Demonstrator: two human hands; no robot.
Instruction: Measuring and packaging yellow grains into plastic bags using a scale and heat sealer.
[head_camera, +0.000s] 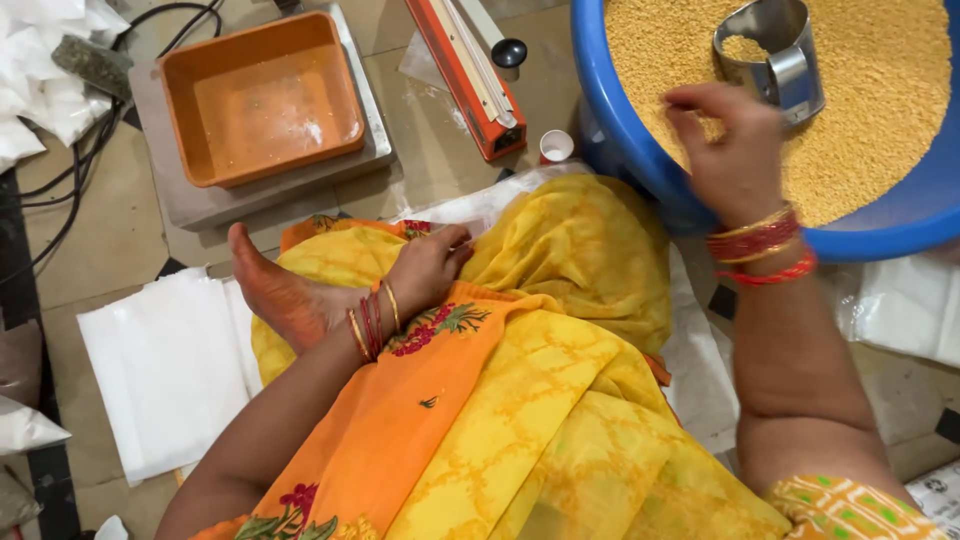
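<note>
Right hand (735, 150): raised over the near rim of a blue tub (640, 150), fingers (690, 105) loosely curled and drawn together, holding nothing that can be made out. Just beyond the fingertips, a steel scoop (775, 50) with a handle stands upright in the yellow grain (880, 100) that fills the tub, some grain inside it; scoop and fingers are near but apart. Left hand (428, 265): resting on the lap, fingers bent and pinching the edge of a clear plastic bag (470, 210) that lies on the yellow cloth (590, 260). Beyond the left fingers, an orange tray (260, 100) sits on a weighing scale (215, 200); to its right, an orange heat sealer (470, 75). Beside the left wrist, a stack of white bags (165, 370) lies on the floor.
</note>
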